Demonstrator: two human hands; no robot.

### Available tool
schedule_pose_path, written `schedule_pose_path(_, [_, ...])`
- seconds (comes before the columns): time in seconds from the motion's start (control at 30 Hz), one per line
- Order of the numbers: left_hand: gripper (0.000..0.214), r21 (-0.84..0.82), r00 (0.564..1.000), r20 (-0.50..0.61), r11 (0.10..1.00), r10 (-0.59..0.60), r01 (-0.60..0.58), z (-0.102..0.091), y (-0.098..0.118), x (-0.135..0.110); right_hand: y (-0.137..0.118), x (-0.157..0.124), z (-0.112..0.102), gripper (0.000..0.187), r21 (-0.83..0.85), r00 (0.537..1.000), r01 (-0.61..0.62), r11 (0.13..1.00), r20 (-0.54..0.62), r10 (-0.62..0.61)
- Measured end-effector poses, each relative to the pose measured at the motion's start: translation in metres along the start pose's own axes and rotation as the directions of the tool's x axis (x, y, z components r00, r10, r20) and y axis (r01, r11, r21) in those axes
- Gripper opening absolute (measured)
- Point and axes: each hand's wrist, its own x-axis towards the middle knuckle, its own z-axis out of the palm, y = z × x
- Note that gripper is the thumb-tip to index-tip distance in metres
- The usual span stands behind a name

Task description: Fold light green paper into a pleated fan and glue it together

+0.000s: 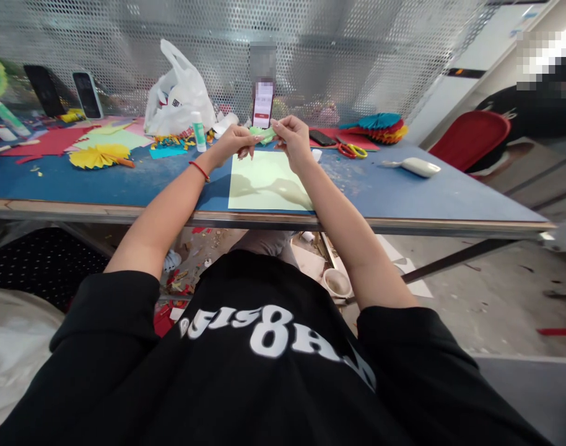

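Observation:
My left hand (236, 141) and my right hand (293, 139) are raised over the far edge of a pale yellow-green paper sheet (264, 176) on the table. Between them is a small light green piece of paper (265, 135), pinched at its left end by my left fingers and at its right end by my right. It looks folded or crumpled, too small to tell which. Just behind it, a phone (263, 102) with a lit screen stands upright. Shadows of my hands fall across the sheet.
Left of my hands stand a glue stick (198, 131) and a white plastic bag (178, 99). A yellow paper fan (100, 156) lies farther left. To the right are scissors (352, 150), a dark phone (321, 137), colourful folded paper (380, 127) and a whitish bottle-like object (420, 166).

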Motion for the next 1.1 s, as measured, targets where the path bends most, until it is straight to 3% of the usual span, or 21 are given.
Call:
schedule_pose_path(0.27, [0.047, -0.092, 0.999, 0.046, 0.996, 0.007, -0.003, 0.004, 0.005, -0.003, -0.006, -0.004, 0.004, 0.053, -0.042, 1.0, -0.022, 0.999, 0.01, 0.023])
schedule_pose_path(0.53, [0.044, -0.046, 0.998, 0.063, 0.999, 0.022, -0.019, -0.001, -0.001, -0.001, -0.011, -0.008, 0.007, 0.049, -0.022, 0.997, -0.068, 0.997, -0.021, 0.068])
schedule_pose_path(0.77, [0.047, -0.081, 0.996, 0.083, 0.996, -0.036, 0.042, 0.0, 0.006, -0.004, -0.012, -0.006, 0.005, 0.063, -0.041, 1.0, -0.012, 0.999, 0.012, 0.012])
schedule_pose_path(0.93, [0.04, 0.003, 0.99, 0.139, 0.999, -0.038, 0.038, 0.007, 0.003, -0.006, -0.009, -0.008, 0.006, 0.071, -0.073, 0.981, 0.143, 0.987, 0.144, -0.131])
schedule_pose_path(1.1, [0.037, 0.067, 0.983, 0.176, 0.997, -0.059, 0.048, 0.014, -0.002, -0.006, -0.004, -0.015, 0.014, 0.052, -0.188, 0.953, 0.149, 0.971, 0.288, -0.091])
